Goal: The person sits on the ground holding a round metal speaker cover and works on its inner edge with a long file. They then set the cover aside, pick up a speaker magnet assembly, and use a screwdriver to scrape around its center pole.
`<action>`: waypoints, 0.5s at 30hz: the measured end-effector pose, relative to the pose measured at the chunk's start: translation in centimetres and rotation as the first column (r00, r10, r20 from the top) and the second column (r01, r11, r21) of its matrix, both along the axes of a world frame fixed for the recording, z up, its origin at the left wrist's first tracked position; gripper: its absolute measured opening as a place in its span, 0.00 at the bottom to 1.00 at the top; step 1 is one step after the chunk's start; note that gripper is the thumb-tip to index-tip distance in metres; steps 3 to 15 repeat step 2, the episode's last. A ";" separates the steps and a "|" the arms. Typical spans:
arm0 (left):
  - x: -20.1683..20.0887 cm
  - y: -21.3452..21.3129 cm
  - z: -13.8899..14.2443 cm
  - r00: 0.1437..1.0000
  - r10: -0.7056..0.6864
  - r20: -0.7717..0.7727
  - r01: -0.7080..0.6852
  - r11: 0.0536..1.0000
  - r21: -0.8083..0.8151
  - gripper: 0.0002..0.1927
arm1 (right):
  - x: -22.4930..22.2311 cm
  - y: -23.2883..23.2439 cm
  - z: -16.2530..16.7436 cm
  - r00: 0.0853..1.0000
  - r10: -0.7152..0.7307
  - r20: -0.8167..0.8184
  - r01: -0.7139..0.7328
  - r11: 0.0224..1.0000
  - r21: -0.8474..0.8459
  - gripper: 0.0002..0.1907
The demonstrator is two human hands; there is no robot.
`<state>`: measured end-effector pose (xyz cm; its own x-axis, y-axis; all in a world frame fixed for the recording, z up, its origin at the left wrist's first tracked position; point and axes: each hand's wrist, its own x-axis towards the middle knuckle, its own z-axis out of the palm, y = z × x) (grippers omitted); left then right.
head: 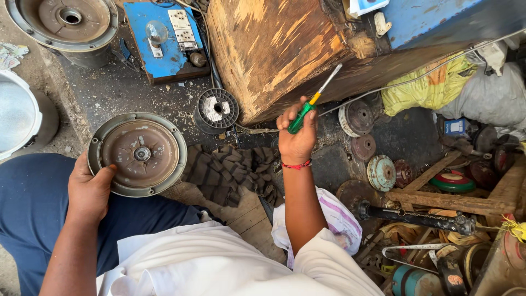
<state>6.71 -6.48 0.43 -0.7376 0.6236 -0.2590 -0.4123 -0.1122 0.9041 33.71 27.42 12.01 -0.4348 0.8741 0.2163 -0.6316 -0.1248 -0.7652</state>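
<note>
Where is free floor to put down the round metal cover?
Bare grey floor lies between the blue switch board and the round metal cover in the left hand. Right of the right hand, small discs crowd it.

even soft daylight, no hard shadows, sharp focus throughout, slight wide-angle stretch at edges

A small blue box with a white label (454, 126) sits at three o'clock, and a white-and-blue carton (366, 6) pokes in at one o'clock.
</note>
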 end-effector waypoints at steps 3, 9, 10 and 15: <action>0.0 0.3 0.2 1.000 -0.003 -0.012 0.003 1.000 -0.006 0.28 | -0.3 0.2 -0.4 0.999 0.032 -0.028 -0.032 0.999 -0.003 0.23; 0.0 0.3 0.2 1.000 -0.003 -0.012 0.003 1.000 -0.006 0.28 | -0.3 0.2 -0.4 0.999 0.032 -0.028 -0.032 0.999 -0.003 0.23; 0.0 0.3 0.2 1.000 -0.003 -0.012 0.003 1.000 -0.006 0.28 | -0.3 0.2 -0.4 0.999 0.032 -0.028 -0.032 0.999 -0.003 0.23; 0.0 0.3 0.2 1.000 -0.003 -0.012 0.003 1.000 -0.006 0.28 | -0.3 0.2 -0.4 0.999 0.032 -0.028 -0.032 0.999 -0.003 0.23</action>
